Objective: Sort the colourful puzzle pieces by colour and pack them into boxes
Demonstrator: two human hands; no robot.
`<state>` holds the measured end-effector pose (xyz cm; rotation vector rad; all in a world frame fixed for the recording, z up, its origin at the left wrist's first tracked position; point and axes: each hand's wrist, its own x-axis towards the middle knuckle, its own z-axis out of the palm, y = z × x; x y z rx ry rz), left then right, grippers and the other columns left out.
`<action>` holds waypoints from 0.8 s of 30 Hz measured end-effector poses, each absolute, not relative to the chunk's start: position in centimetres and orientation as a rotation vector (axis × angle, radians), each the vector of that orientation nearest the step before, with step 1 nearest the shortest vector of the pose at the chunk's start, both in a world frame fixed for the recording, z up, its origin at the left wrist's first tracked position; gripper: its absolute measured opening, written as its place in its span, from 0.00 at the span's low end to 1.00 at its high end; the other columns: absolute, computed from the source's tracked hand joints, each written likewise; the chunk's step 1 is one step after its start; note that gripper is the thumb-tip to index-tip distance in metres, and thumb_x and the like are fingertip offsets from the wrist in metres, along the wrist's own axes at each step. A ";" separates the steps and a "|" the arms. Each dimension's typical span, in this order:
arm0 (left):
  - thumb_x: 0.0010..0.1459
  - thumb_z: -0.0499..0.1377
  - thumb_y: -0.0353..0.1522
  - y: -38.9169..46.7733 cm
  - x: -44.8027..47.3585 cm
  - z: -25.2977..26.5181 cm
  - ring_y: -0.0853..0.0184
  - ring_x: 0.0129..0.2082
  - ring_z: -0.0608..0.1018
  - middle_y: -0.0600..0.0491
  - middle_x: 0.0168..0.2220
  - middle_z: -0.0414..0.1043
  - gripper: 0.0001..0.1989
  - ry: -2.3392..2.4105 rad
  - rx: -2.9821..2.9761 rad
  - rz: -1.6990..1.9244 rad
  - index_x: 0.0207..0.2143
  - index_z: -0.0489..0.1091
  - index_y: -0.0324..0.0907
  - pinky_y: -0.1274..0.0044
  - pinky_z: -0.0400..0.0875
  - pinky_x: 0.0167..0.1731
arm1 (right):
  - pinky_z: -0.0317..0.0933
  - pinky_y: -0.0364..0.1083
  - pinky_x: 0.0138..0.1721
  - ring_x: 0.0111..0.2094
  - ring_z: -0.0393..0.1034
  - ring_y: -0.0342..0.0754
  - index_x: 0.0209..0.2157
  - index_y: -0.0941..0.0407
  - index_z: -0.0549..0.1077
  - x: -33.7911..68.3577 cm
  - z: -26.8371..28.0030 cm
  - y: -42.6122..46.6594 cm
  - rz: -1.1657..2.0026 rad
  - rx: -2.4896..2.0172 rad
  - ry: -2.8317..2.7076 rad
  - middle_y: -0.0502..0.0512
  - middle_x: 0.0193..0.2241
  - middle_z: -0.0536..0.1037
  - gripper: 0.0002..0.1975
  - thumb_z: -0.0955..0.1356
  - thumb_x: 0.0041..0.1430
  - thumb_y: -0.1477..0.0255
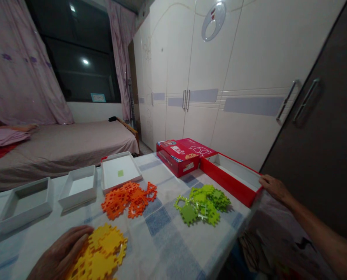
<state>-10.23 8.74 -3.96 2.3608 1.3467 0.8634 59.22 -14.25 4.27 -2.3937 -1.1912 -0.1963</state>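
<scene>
At the lower left, my left hand rests against the left side of a pile of yellow gear-edged plastic pieces, its fingers stretched out and partly overlapping the pile. My right hand is closed over the right end rim of an open red box with a white inside, at the table's right edge. Nearer the middle lie a heap of orange toothed plastic pieces and a heap of green toothed pieces. Some pieces are solid, others latticed or ring-shaped.
Two white open boxes and a shallow white lid line the far left of the checked tablecloth. A printed red box stands behind. Beyond are a bed and white wardrobe.
</scene>
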 end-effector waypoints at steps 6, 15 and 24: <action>0.55 0.48 0.53 8.3 -10.1 -3.3 0.63 0.42 0.79 0.52 0.42 0.77 0.24 1.365 2.388 0.832 0.36 0.75 0.48 0.77 0.74 0.43 | 0.58 0.49 0.35 0.36 0.68 0.53 0.33 0.58 0.70 56.6 5.0 -14.7 -0.504 -2.435 -1.029 0.65 0.39 0.70 0.17 0.58 0.58 0.61; 0.56 0.49 0.51 7.5 -9.5 -2.3 0.64 0.40 0.79 0.54 0.41 0.77 0.22 1.352 2.411 0.824 0.36 0.75 0.47 0.80 0.74 0.42 | 0.52 0.58 0.54 0.53 0.61 0.57 0.48 0.55 0.66 43.8 2.2 -12.1 -0.765 -2.019 -1.622 0.61 0.48 0.70 0.19 0.62 0.58 0.61; 0.58 0.49 0.49 7.1 -9.2 -2.1 0.65 0.41 0.78 0.53 0.41 0.76 0.22 1.349 2.418 0.828 0.37 0.75 0.46 0.79 0.73 0.44 | 0.55 0.56 0.56 0.57 0.57 0.55 0.57 0.58 0.60 41.4 -1.4 -9.0 -0.283 -2.092 -1.453 0.63 0.56 0.63 0.29 0.59 0.60 0.54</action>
